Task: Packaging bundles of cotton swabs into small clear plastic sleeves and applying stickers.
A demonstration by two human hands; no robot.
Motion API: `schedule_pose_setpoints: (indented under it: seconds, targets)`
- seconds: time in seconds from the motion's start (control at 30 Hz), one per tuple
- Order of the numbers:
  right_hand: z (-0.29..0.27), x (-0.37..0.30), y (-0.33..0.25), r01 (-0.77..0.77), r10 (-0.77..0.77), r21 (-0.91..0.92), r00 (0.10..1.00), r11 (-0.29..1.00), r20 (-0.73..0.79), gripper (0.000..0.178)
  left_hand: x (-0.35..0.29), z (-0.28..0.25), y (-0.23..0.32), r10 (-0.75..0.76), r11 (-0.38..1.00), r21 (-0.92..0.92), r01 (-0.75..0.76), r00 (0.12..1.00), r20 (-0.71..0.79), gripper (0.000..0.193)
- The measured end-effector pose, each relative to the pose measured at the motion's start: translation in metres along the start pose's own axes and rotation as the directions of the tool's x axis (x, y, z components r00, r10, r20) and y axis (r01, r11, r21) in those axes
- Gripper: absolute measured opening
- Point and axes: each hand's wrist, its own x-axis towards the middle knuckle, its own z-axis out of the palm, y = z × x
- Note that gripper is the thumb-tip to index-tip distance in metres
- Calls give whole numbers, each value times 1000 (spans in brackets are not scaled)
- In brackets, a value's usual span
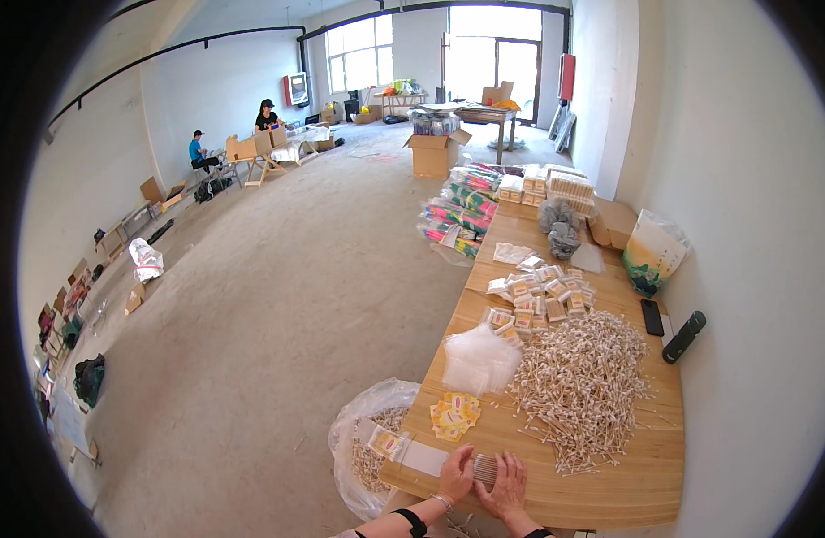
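Observation:
Near the table's front edge, a small row of cotton swabs [486,469] lies side by side between my two hands. My left hand [456,475] presses in on its left side with the fingers together. From the right, my right hand [505,485] closes against the same row, fingers bent over its edge. Left of my left hand lies a flat white strip [426,458], with a yellow-labelled packet [386,442] at its far end by the table edge. A large loose pile of cotton swabs [581,390] spreads beyond my right hand. Yellow printed cards [455,415] lie ahead of my left hand.
Clear plastic bags [481,359] and filled swab packets [542,296] lie farther up the wooden table [636,498]. A phone [652,317] and black bottle [684,337] are by the wall. A clear sack of swabs [351,448] stands left. Two people sit far off.

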Motion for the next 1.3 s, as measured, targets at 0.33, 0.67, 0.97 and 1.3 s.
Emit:
schedule_pose_setpoints:
  seconds: [0.33, 0.67, 0.97, 1.3]
  targets:
    - [13, -15, 11, -145, 194, 388, 977, 910, -91, 55, -14, -3, 0, -76, 995, 58, 76, 997, 0, 26]
    - [20, 16, 5, -188, 459, 811, 882, 554, -109, 40, 24, 5, 12, -290, 839, -460, 291, 954, 76, 28]
    - [24, 12, -16, -119, 424, 846, 895, 519, -134, 36, 7, 4, 10, -234, 848, -452, 277, 961, 151, 40]
    - [2, 21, 1, -91, 141, 285, 977, 954, -158, 25, 16, -2, 8, -272, 748, -593, 298, 953, 135, 42]
